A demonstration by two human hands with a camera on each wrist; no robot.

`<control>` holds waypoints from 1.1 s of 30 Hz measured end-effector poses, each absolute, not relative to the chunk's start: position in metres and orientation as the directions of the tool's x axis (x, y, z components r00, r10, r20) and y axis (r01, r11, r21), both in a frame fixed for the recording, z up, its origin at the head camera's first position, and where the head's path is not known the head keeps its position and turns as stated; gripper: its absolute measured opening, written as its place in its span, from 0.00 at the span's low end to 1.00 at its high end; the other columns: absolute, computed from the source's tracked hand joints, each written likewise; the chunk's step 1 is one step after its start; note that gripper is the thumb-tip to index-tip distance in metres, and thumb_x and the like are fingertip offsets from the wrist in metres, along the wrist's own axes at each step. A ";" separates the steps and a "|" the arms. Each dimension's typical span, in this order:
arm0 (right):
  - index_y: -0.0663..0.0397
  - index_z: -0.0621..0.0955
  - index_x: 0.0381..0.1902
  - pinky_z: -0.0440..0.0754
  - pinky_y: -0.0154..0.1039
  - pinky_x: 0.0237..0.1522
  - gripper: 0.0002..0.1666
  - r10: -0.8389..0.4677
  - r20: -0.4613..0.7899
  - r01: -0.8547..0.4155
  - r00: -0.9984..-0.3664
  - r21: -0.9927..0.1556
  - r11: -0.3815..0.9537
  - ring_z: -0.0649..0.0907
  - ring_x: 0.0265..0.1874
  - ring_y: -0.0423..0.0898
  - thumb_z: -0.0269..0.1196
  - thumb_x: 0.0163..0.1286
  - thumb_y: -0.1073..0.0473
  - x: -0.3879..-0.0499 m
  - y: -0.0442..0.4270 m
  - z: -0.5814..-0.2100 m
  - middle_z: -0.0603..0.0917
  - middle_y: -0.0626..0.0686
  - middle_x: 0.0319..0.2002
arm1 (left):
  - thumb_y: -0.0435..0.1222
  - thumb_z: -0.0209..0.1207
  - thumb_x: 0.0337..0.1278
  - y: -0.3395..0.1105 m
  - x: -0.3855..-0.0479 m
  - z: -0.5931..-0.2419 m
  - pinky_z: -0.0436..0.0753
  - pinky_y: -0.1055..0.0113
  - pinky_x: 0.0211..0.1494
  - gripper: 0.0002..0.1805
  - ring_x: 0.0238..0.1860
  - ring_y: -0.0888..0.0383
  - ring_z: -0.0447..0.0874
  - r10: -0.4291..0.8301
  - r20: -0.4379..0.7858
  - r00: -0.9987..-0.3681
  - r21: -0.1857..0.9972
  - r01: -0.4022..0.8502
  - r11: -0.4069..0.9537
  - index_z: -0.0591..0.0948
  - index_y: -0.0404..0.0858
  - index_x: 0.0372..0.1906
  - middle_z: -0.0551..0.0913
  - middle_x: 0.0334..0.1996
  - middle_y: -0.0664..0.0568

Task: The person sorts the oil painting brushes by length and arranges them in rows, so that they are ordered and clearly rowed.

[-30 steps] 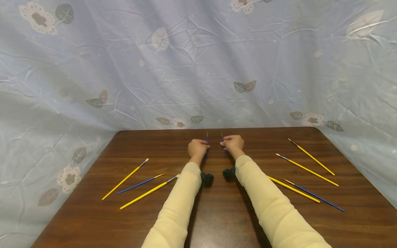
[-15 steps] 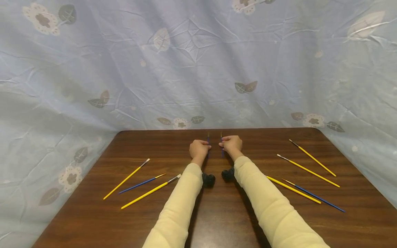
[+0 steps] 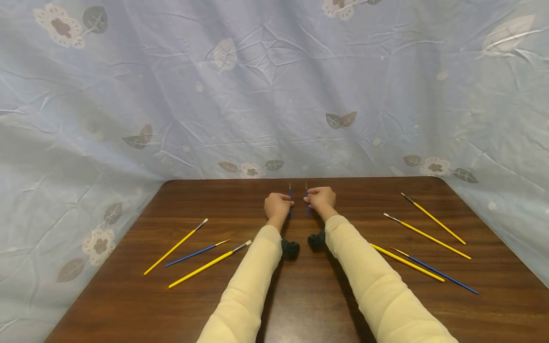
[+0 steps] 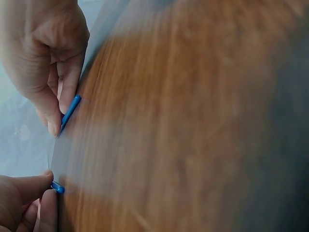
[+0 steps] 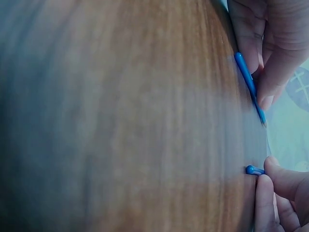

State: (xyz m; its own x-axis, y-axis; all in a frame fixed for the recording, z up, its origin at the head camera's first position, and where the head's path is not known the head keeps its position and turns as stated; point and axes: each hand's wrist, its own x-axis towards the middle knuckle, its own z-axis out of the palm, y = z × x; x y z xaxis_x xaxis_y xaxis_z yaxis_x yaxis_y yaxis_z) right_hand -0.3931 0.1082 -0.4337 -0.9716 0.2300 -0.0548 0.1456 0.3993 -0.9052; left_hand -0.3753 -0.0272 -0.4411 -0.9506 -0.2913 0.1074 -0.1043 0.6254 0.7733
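Observation:
Near the far edge of the brown wooden table [image 3: 296,295], my left hand [image 3: 276,205] pinches a thin blue paintbrush [image 3: 290,192], its bristles pointing away from me. A short gap to the right, my right hand [image 3: 322,198] pinches a second blue paintbrush [image 3: 306,192], roughly parallel to the first. The left wrist view has my left hand [image 4: 26,205] low at the left and my right hand [image 4: 48,58] above it. Both blue handle ends also appear in the right wrist view, with my right hand [image 5: 285,198] below. Fingers cover the middle of each handle.
On the left lie two yellow paintbrushes [image 3: 176,246] and a blue paintbrush [image 3: 193,255]. Several more lie on the right, including a yellow paintbrush [image 3: 429,236] and a blue paintbrush [image 3: 437,271]; my right sleeve overlaps one there. A patterned curtain [image 3: 274,95] hangs behind the table.
The gap between the two held paintbrushes has narrowed slightly. Both hands keep their pinch, and the paintbrushes lying at the sides have not moved on the table.

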 end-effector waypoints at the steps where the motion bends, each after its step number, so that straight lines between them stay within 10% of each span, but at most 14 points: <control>1: 0.62 0.85 0.47 0.84 0.31 0.28 0.18 0.230 -0.054 0.145 -0.972 -0.904 0.401 0.87 0.33 0.49 0.73 0.57 0.67 -0.394 0.108 -0.434 0.87 0.59 0.42 | 0.37 0.73 0.47 -0.027 -0.375 -0.441 0.79 0.59 0.53 0.07 0.46 0.48 0.84 -0.290 0.105 -0.951 0.776 -0.104 0.623 0.90 0.41 0.34 0.88 0.39 0.50; 24: 0.61 0.85 0.48 0.84 0.31 0.28 0.19 0.204 -0.045 0.133 -0.978 -0.889 0.439 0.87 0.34 0.49 0.73 0.57 0.66 -0.395 0.108 -0.435 0.86 0.58 0.44 | 0.34 0.73 0.48 -0.031 -0.377 -0.443 0.78 0.75 0.19 0.07 0.16 0.62 0.82 -0.280 0.061 -0.958 0.841 -0.102 0.532 0.89 0.37 0.34 0.86 0.22 0.50; 33: 0.63 0.84 0.50 0.84 0.32 0.31 0.20 0.195 -0.066 0.142 -0.979 -0.902 0.409 0.86 0.40 0.53 0.71 0.59 0.67 -0.392 0.112 -0.432 0.85 0.60 0.47 | 0.34 0.72 0.50 -0.035 -0.377 -0.441 0.80 0.75 0.21 0.08 0.17 0.61 0.82 -0.258 0.029 -0.966 0.884 -0.096 0.458 0.89 0.36 0.37 0.87 0.37 0.44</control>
State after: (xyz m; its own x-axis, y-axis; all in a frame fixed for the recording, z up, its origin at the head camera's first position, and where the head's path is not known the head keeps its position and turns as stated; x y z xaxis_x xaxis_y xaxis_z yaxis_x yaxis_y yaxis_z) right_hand -0.3916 0.1122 -0.4318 -0.9786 0.1950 -0.0655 0.1418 0.4086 -0.9016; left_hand -0.3767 -0.0346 -0.4412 -0.9658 -0.2575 0.0289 -0.0957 0.4580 0.8838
